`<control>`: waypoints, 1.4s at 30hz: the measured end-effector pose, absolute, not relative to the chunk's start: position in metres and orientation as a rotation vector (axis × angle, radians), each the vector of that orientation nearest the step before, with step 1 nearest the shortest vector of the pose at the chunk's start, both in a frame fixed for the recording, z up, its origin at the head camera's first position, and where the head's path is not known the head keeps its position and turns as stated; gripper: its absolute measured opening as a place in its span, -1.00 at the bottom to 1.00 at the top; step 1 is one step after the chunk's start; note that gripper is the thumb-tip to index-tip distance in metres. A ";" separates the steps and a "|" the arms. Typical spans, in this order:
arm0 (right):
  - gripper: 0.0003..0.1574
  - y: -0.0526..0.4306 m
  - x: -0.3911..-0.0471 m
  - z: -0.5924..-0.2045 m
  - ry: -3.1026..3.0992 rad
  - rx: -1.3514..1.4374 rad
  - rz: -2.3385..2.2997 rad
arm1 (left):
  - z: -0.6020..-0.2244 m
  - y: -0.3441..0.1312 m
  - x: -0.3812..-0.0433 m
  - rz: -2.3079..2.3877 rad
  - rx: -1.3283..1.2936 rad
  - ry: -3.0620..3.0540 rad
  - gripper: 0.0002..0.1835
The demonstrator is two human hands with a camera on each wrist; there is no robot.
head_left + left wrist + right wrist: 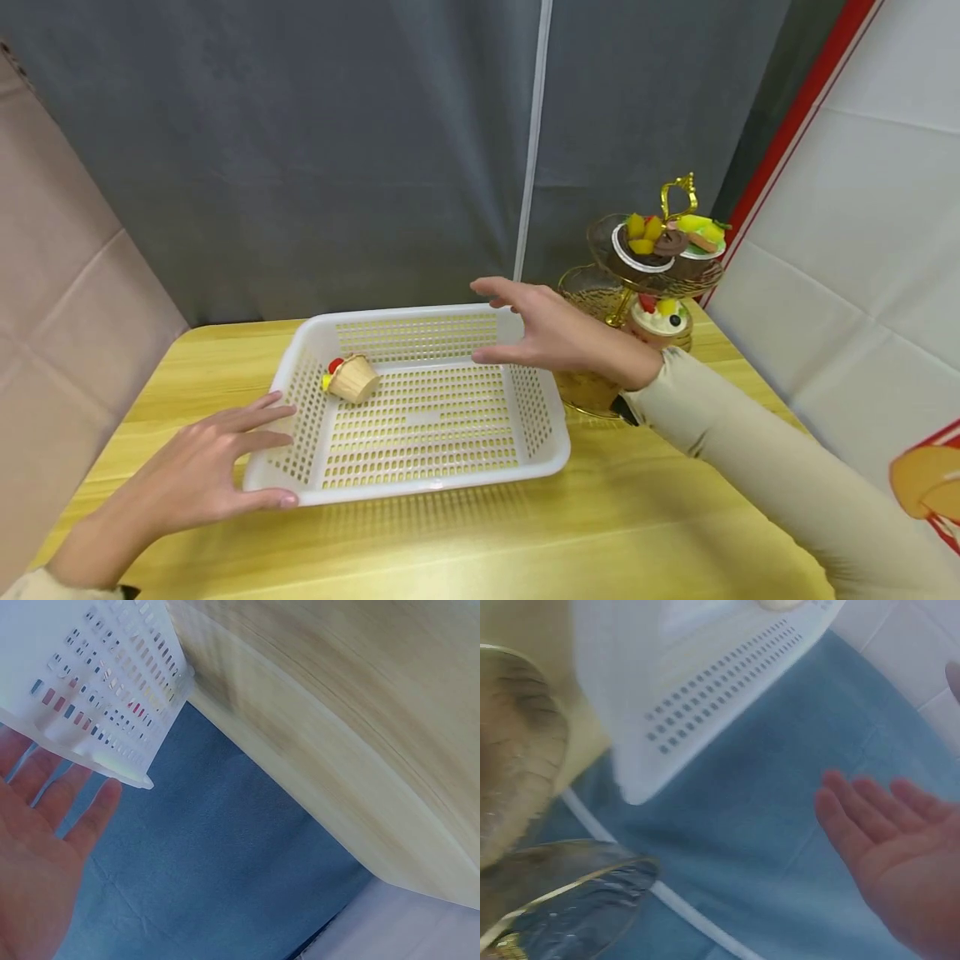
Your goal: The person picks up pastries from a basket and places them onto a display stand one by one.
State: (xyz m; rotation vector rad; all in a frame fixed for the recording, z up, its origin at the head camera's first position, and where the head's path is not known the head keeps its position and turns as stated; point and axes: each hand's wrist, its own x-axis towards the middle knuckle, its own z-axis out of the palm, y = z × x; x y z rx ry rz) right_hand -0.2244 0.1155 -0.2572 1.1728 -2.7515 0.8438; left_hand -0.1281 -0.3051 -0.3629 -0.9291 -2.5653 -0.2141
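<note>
A white perforated plastic basket (435, 488) stands on the wooden table. Inside, near its left wall, a toy cupcake (356, 381) in a tan cup lies tipped over, its red and yellow topping facing left. My left hand (197, 471) is at the basket's left rim, fingers spread and thumb by the front corner; the left wrist view has its fingertips just beside the rim (90, 761). Over the basket's right side, my right hand (551, 327) hovers with fingers extended and thumb apart, holding nothing. In the right wrist view that hand (904, 859) appears apart from the basket.
To the right stands a tiered glass stand with a gold handle (678, 197). Its upper plate carries a chocolate fruit tart (643, 244) and a yellow-topped tart (701, 236); a cream dessert cup (658, 318) sits lower. A grey curtain (360, 167) hangs behind the table.
</note>
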 end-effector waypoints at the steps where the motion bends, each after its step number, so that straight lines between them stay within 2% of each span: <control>1: 0.02 0.111 -0.227 -0.256 -2.765 1.204 0.836 | -0.363 -0.305 -0.128 -0.215 -0.930 -2.564 -0.28; 10: -0.03 0.071 -0.244 -0.267 -2.910 1.411 0.830 | -0.362 -0.306 -0.128 -0.218 -0.934 -2.569 -0.28; 29: 0.01 -0.013 -0.269 -0.326 -3.103 1.374 0.790 | -0.364 -0.307 -0.128 -0.206 -0.921 -2.583 -0.28; 42: 0.06 -0.044 -0.277 -0.348 -3.182 1.245 0.829 | -0.365 -0.306 -0.129 -0.223 -0.932 -2.579 -0.27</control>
